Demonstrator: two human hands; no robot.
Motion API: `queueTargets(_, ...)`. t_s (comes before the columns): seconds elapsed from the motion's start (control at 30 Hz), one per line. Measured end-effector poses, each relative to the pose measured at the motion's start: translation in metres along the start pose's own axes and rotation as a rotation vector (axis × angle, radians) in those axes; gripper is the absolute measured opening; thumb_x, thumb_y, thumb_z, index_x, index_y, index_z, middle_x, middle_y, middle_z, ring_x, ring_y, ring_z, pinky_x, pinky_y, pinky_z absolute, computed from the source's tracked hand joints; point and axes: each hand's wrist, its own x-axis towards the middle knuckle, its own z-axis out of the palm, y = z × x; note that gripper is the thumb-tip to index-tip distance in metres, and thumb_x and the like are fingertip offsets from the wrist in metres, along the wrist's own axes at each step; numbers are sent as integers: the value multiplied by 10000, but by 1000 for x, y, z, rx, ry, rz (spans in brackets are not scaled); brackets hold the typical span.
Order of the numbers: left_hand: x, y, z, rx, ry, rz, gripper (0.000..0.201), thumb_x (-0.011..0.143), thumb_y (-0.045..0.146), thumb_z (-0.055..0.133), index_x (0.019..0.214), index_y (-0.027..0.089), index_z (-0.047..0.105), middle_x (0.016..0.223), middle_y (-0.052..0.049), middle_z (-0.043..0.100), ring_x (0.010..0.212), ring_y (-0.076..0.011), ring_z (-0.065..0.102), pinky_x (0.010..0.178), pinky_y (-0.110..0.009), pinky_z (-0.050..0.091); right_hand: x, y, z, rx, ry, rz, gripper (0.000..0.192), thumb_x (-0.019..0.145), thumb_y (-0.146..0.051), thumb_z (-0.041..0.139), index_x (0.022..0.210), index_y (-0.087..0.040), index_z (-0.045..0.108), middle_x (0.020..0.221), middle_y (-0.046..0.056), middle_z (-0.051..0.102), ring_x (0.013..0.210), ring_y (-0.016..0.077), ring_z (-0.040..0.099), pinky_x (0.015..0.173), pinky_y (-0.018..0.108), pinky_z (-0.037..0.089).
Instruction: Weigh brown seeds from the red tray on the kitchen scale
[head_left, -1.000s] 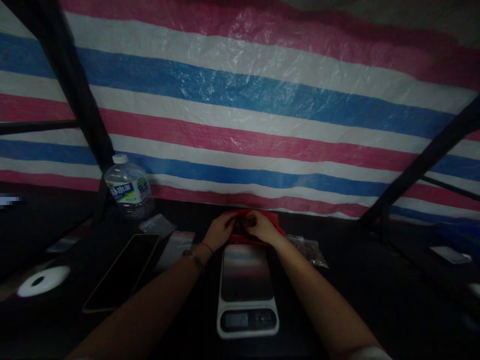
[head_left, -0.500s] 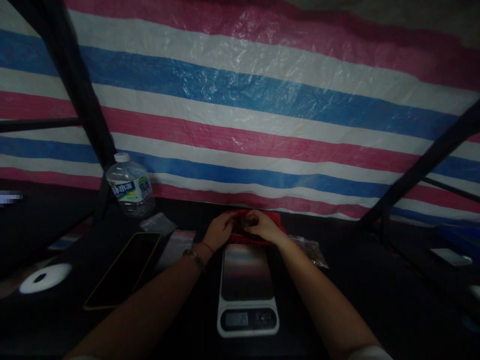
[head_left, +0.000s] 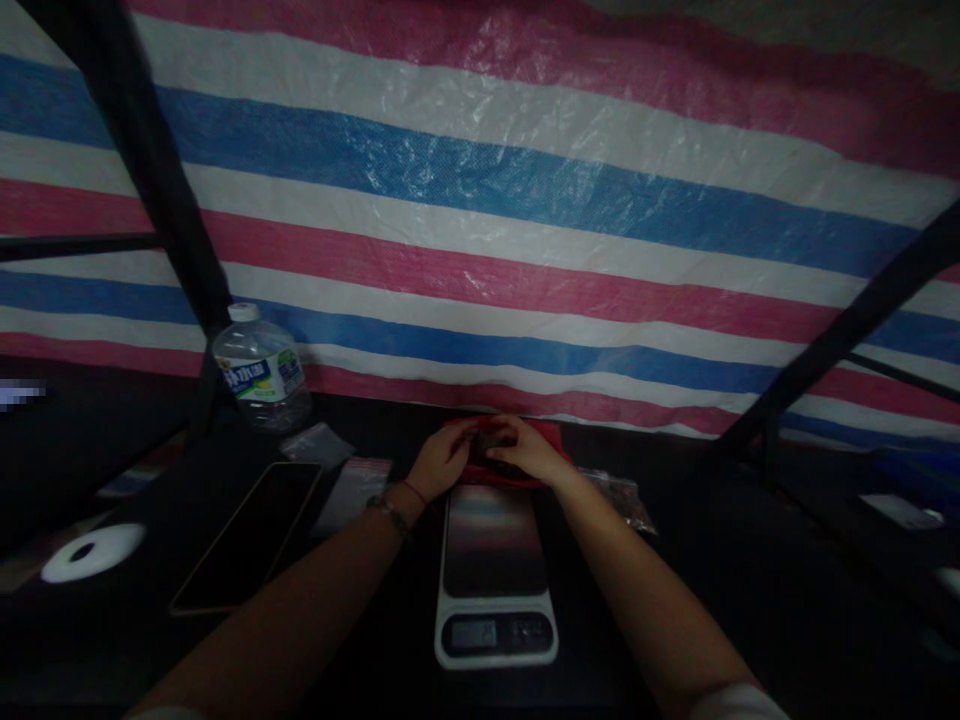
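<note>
At left on the black table (head_left: 375,650) lies a smartphone (head_left: 251,538). The left hand (head_left: 441,460), then the right hand (head_left: 529,454), curve over the red bag (head_left: 484,475) between digital scale (head_left: 495,550) and far edge, little room behind; whether they pinch, I cannot tell.

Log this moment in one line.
left hand: at red bag | right hand: at its dark contents | scale: nearer the person, reading illegible | phone: left of scale

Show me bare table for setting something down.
Dim, but the table looks bare right of the right forearm and small clear bag; a narrow strip lies between left forearm and scale. Crowded: bottle, flat bags and phone at left; left hand and right hand at the red material behind the scale.
</note>
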Motion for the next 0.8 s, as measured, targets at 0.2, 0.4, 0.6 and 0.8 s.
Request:
queueTargets(0.2, 0, 5, -1, 105, 57, 59, 494, 786, 117, 504, 1274, 182, 537, 1239, -102, 601, 1156, -229, 554, 1038, -439, 435, -4, -7, -4, 231, -42, 75, 454, 716, -341, 711, 1126, -199, 578, 1133, 71, 644, 1000, 182, 618, 873, 321, 493)
queueTargets(0.4, 1, 6, 1, 121, -38, 49, 393, 858, 222, 513, 1244, 181, 575, 1237, -97, 630, 1148, -220, 581, 1034, -406, 447, -6, -13, -3, 365, -55, 193, 468, 680, -367, 760, 1102, -225, 618, 1073, 46, 654, 885, 143, 641, 767, 257, 516)
queueTargets(0.6, 2, 0, 7, 98, -103, -21, 406, 822, 162, 529, 1221, 190, 601, 1157, -75, 678, 1054, -203, 638, 979, -376, 493, -2, -12, -1, 308, 67, 217, 376, 656, -423, 770, 898, -168, 638, 820, 5, 636, 661, 89, 587, 610, 197, 468)
queueTargets(0.8, 3, 1, 7, 107, -118, -73, 339, 808, 155, 548, 1127, 196, 653, 1070, -59, 707, 988, -204, 659, 939, -362, 515, 0, -12, 1, 107, 108, 127, 359, 721, -480, 678, 859, -149, 664, 730, 4, 624, 596, 102, 545, 586, 229, 442)
